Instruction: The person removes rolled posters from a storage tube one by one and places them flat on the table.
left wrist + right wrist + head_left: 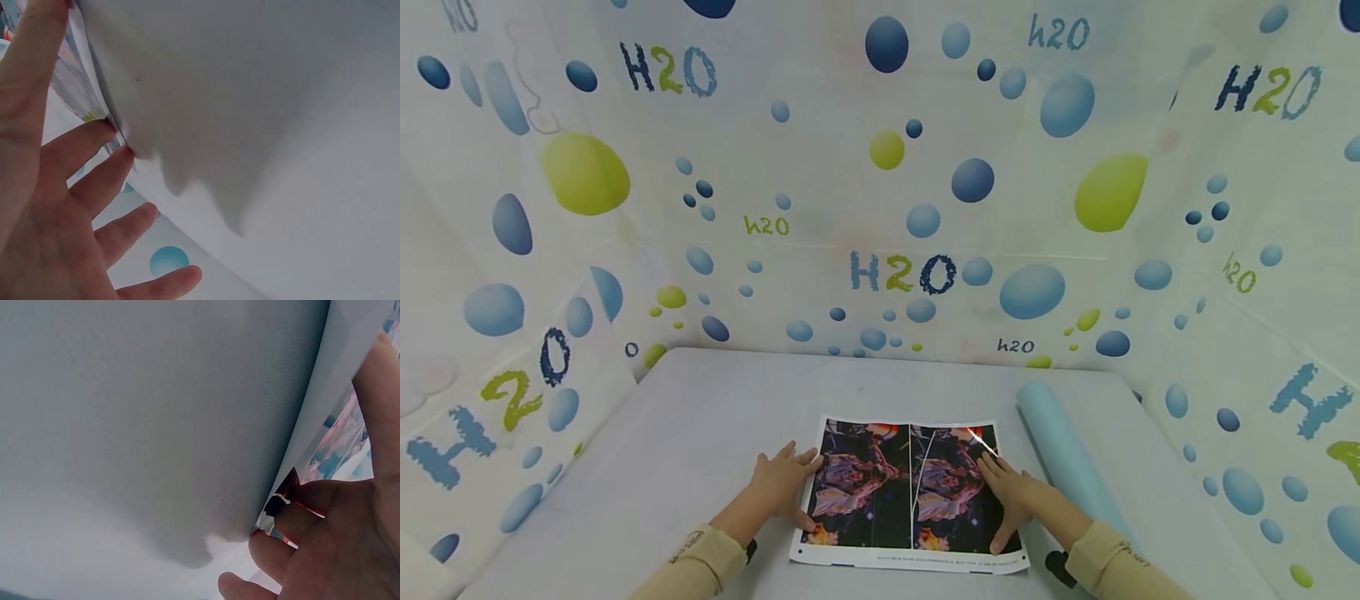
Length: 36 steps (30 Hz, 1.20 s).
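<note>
A glossy printed sheet (868, 492) lies on the white table, with a white border and two near-identical dark pictures of a figure side by side. My left hand (778, 483) touches its left edge, fingers spread and thumb near the lower corner. In the left wrist view, two fingertips of the left hand (56, 219) meet the sheet's edge while the other fingers stand apart from it. On the sheet's right part rests my right hand (1018, 496), fingers extended. The right wrist view shows the right hand (337, 531) along the edge, which stands slightly off the table.
A light blue roll (1071, 458) lies slantwise on the white table (722, 417), just right of the sheet and near my right forearm. Behind and at both sides hang white sheets (820, 167) printed with blue and green dots and H2O lettering.
</note>
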Each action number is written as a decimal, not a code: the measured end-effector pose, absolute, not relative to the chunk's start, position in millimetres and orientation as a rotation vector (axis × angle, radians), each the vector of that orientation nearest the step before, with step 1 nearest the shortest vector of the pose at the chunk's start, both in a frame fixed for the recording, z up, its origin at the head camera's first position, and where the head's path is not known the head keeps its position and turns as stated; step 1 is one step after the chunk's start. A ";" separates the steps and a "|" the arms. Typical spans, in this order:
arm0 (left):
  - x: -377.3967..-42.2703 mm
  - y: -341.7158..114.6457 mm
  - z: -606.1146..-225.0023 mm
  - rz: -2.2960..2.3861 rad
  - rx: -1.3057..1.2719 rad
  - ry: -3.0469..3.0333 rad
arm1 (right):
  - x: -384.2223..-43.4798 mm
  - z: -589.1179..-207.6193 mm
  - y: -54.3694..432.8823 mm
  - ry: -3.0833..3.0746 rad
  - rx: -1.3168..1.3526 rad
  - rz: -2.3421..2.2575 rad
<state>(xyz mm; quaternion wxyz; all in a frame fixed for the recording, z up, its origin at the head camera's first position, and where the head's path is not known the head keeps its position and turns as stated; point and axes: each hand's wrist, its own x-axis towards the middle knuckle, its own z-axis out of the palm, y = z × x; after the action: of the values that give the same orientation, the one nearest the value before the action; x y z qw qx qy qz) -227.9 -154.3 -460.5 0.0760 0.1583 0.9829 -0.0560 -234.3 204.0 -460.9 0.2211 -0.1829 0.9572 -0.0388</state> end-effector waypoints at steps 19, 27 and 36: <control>-202.8 -147.3 -458.7 0.101 0.645 2.925 | -244.9 -461.2 207.2 2.831 -0.692 -0.004; -185.4 -136.9 -468.9 0.093 0.692 3.005 | -252.3 -459.0 202.3 2.968 -0.928 0.450; -170.1 -129.4 -479.7 0.120 0.761 3.100 | -246.0 -460.2 197.5 3.068 -0.752 0.417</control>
<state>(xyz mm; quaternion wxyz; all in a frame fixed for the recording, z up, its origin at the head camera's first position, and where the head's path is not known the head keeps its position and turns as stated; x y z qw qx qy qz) -170.1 -129.4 -479.7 -0.0264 0.2381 0.9702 0.0375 -246.0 197.5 -460.2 -0.0225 -0.2360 0.9627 0.1307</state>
